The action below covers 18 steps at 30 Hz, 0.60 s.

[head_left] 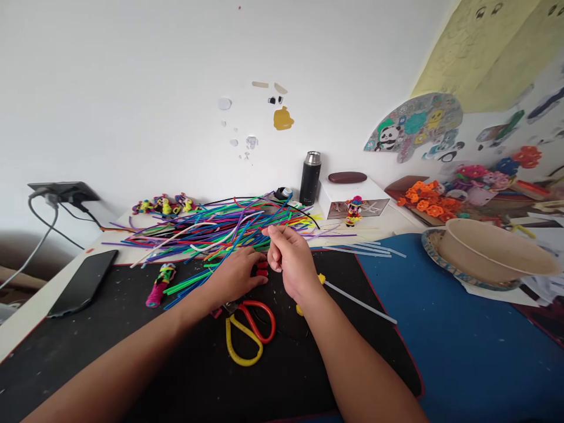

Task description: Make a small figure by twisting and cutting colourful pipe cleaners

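Phone (83, 283) lies leftmost; pink-based figure (161, 286) on black mat (194, 385). Left hand (238, 270): thumb and fingers parted around red pieces (262, 270). Scissors (250, 333) just below. Right hand (288, 258): fingers curled, thumb pressed to index; contents cannot be told.

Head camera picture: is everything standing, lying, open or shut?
Phone: lying flat, screen dark.
Flask: upright.
Pipe cleaners: loosely heaped.
Scissors: lying flat, blades mostly hidden.
Oval case: looks shut.
Plugs: plugged in.
Pink doll: lying down.
Left hand: thumb and fingers apart.
Right hand: fingers curled.
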Each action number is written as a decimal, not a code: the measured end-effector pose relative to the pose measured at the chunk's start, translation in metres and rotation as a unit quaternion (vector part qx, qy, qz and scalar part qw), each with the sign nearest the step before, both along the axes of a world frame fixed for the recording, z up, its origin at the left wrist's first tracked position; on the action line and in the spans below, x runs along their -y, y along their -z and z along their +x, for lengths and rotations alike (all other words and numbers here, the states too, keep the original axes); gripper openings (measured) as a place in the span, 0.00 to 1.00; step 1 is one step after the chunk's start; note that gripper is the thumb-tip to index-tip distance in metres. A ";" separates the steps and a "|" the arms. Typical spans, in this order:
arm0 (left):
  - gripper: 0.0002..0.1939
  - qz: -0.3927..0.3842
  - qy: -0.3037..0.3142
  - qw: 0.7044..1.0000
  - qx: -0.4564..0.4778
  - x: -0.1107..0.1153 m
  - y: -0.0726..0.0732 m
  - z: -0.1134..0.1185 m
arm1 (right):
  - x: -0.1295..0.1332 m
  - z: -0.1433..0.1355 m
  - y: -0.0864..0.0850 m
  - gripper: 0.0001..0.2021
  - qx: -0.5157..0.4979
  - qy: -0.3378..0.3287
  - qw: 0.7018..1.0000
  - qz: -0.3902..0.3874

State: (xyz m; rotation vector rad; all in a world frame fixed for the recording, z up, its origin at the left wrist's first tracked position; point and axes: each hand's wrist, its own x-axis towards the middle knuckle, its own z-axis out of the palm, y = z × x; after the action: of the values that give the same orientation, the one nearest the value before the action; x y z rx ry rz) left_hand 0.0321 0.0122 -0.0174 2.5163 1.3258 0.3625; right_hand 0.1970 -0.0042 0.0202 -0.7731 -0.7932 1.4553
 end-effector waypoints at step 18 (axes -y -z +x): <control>0.10 -0.011 -0.023 0.999 0.032 0.001 -0.008 -0.012 | 0.002 -0.003 0.000 0.18 0.008 -0.006 1.000 0.004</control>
State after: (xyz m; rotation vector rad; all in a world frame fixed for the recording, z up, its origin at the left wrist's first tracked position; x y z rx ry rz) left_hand 0.0196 0.0115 -0.0094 2.4393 1.3577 0.4314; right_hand 0.1945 -0.0066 0.0203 -0.7767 -0.8169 1.4583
